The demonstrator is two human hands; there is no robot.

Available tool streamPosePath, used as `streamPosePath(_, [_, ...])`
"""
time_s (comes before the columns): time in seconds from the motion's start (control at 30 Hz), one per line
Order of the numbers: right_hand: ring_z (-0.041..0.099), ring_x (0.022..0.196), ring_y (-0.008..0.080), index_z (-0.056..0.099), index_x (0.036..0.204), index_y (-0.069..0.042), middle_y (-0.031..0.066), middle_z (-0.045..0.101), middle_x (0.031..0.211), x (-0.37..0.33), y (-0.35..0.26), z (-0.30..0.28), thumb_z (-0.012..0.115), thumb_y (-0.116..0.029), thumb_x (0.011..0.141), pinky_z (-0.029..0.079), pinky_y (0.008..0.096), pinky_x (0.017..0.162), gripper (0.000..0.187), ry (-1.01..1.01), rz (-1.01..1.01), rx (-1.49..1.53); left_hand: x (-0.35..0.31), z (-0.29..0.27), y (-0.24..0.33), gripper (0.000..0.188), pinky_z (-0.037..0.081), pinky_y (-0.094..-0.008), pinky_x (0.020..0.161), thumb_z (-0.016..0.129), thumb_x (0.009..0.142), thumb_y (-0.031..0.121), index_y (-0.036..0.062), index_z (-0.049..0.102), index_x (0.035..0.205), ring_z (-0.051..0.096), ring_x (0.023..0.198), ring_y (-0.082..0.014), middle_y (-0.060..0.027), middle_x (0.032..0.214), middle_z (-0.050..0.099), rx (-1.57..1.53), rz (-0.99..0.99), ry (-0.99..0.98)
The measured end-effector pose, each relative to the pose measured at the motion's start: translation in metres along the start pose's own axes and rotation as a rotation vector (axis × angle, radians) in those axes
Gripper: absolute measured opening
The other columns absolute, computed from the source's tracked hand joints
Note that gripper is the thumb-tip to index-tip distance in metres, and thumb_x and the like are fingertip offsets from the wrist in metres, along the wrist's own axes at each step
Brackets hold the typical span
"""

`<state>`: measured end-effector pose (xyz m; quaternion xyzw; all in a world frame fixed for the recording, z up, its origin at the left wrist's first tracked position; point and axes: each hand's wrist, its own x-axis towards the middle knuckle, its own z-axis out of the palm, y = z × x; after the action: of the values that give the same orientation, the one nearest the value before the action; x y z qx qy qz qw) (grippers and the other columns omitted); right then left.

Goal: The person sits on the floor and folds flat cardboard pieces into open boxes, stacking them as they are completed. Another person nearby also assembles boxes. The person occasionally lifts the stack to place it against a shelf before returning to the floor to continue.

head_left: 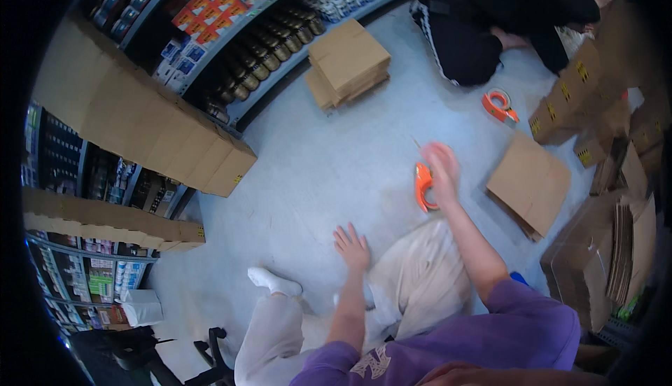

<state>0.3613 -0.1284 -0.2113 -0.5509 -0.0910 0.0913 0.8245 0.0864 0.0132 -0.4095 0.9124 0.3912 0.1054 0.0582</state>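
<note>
My left hand (351, 247) is held low over the grey floor (329, 176) with its fingers spread, and nothing is in it. Smeared by motion, my right hand (442, 167) is stretched forward, right beside an orange tape dispenser (422, 188). Whether its fingers touch the dispenser or hold anything cannot be made out. A thin pale streak shows just past its fingertips, too blurred to name. To the right of that hand lies a small stack of flat brown cardboard (532, 179).
Another person (469, 36) in dark clothes sits at the far right, near a second orange tape dispenser (499, 106). Folded cardboard (350, 57) is stacked by the shelves (280, 78). Rows of brown boxes (147, 127) stand on the left, more boxes (567, 106) on the right.
</note>
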Motion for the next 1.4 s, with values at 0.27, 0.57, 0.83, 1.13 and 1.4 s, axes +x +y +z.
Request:
streamPosePath(0.27, [0.040,0.132,0.0318,-0.011,0.148,-0.005,0.0165,0.033,0.147,0.282,0.153,0.205,0.090,-0.037,0.064,0.040,0.0509,0.105,0.135,0.502,0.378,0.388,0.003,-0.035,0.029,0.054,0.020,-0.0609,0.112,0.053,0.089,0.029,0.0157,0.048,0.141,0.025,0.143,-0.0399,-0.0212,0.152,0.032,-0.190,-0.071,-0.060])
streamPosePath(0.57, [0.057,0.111,0.0346,0.037,0.134,0.003,0.0153,0.053,0.126,0.310,0.190,0.214,0.081,-0.014,0.064,0.052,0.0555,0.089,0.084,0.466,0.453,0.553,0.000,-0.036,0.020,0.054,0.019,-0.0608,0.112,0.053,0.089,0.029,0.0174,0.048,0.141,0.024,0.144,-0.0377,-0.0198,0.153,0.032,-0.265,-0.159,-0.077])
streamPosePath(0.83, [0.049,0.121,0.0304,0.051,0.128,-0.014,0.0105,0.050,0.133,0.198,0.193,0.137,0.072,-0.037,0.079,0.043,0.0553,0.098,0.058,0.282,0.386,0.621,0.006,-0.038,0.026,0.056,0.019,-0.0596,0.113,0.054,0.088,0.029,0.0125,0.047,0.141,0.026,0.142,-0.0389,-0.0215,0.150,0.035,-0.293,-0.073,-0.011])
streamPosePath(1.13, [0.053,0.114,0.0192,0.054,0.125,-0.012,0.0062,0.055,0.121,-0.171,0.182,0.096,0.072,-0.017,0.081,0.048,0.0405,0.090,0.049,0.345,0.846,0.507,0.022,-0.072,-0.044,0.058,0.026,-0.0415,0.113,0.050,0.097,0.025,0.0000,0.033,0.147,0.030,0.140,-0.0325,-0.0219,0.149,0.034,-1.427,-0.687,0.225])
streamPosePath(1.4, [0.060,0.105,0.0339,0.053,0.130,-0.004,0.0173,0.060,0.118,-0.185,0.102,0.039,0.075,-0.021,0.079,0.046,0.0464,0.093,0.058,-0.369,-0.185,-0.804,0.047,-0.136,-0.038,0.079,0.020,-0.0452,0.117,0.059,0.089,0.037,-0.0061,0.028,0.147,0.022,0.142,-0.0427,-0.0295,0.152,0.026,-0.741,-0.480,-0.167])
